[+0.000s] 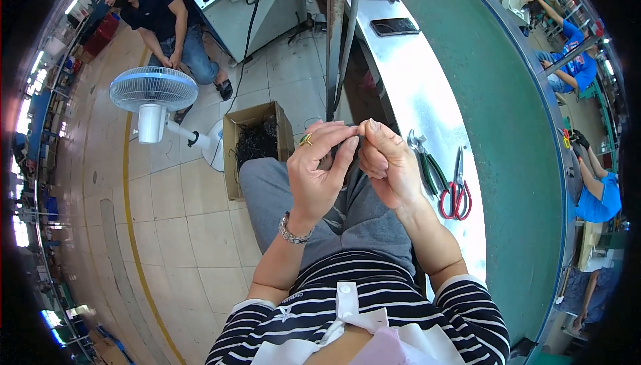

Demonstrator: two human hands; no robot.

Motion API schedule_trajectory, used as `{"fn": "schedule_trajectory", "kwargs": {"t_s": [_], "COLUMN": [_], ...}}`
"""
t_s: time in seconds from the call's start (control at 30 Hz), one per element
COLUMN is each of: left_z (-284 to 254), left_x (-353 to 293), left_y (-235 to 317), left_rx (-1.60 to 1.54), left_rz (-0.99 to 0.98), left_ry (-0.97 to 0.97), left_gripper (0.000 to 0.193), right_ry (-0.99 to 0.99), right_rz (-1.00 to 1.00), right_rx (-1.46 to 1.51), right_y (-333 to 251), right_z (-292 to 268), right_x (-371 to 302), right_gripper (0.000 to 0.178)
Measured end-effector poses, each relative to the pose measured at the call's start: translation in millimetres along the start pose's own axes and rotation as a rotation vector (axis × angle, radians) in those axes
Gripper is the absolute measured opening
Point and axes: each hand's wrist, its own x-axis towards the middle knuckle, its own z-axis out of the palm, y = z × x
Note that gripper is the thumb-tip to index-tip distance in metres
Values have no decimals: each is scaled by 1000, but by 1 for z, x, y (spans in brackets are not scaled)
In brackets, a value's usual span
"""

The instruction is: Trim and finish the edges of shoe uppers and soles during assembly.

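Above my lap, my left hand (319,165) and my right hand (387,161) meet at the fingertips. Both are closed in a pinch, thumb against finger. Whatever lies between the tips is too small to make out; only a tiny dark spot shows there. Right of my right hand, on the metal bench edge (427,75), lie green-handled pliers (427,165) and scissors with red handles (457,195). Neither hand touches these tools.
Left of my knees stands a cardboard box (230,165) of tangled black wire (257,141). A white fan (153,98) stands beyond it, near a seated person (160,18). A phone (394,27) lies on the bench beside a green work surface (494,131). Other people work at right.
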Motion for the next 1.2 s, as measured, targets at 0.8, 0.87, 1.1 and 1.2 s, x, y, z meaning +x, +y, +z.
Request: {"fn": "schedule_trajectory", "kwargs": {"t_s": [0.8,0.87,1.1,1.2], "left_z": [-3,-3,-4,-5], "left_x": [-9,-9,-9,-10], "left_y": [1,1,2,0], "left_rx": [43,27,29,40], "left_rz": [-36,-41,-42,-38], "left_ry": [22,22,33,45], "left_gripper": [12,12,11,10], "right_ry": [94,91,80,123], "right_rz": [-113,-109,-108,-122], "right_rx": [-140,-133,-152,-231], "right_y": [15,17,18,17], "right_z": [1,-1,-2,3], "right_x": [-4,-4,-4,-5], "right_gripper": [21,21,21,19]}}
